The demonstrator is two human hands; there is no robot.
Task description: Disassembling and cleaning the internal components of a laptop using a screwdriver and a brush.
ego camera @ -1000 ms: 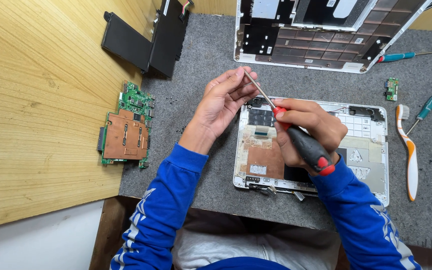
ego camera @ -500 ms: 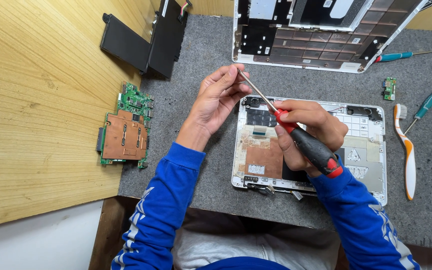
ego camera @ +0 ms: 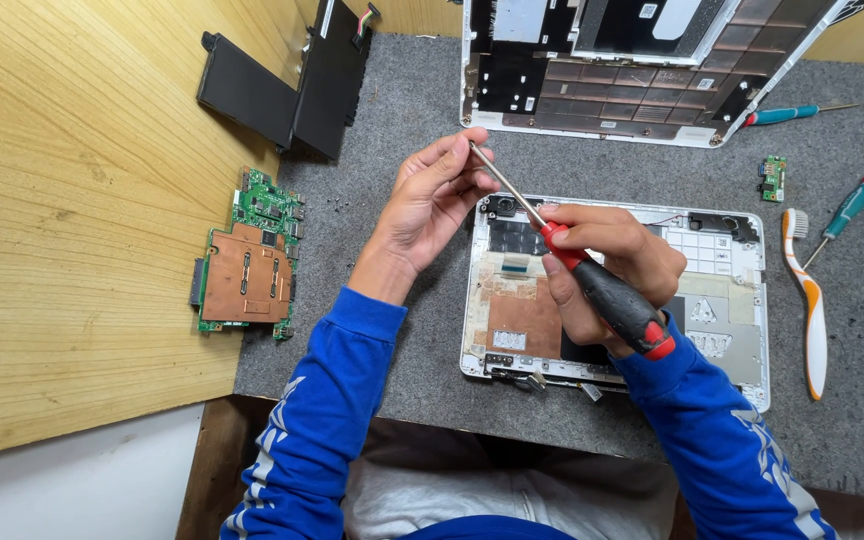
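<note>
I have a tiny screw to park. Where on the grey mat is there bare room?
Bare mat lies between the black battery and the upper laptop shell, and below the circuit board toward the left sleeve. The right edge is crowded: small green board, toothbrush, screwdrivers.

The screwdriver [ego camera: 592, 275] has come up off the open laptop base [ego camera: 722, 300]; a second ago its tip was down on the base's far left corner, and now it is raised against the fingertips [ego camera: 472, 160] of the left hand [ego camera: 432, 205]. The right hand [ego camera: 607, 265] has slid toward the base's near edge.
</note>
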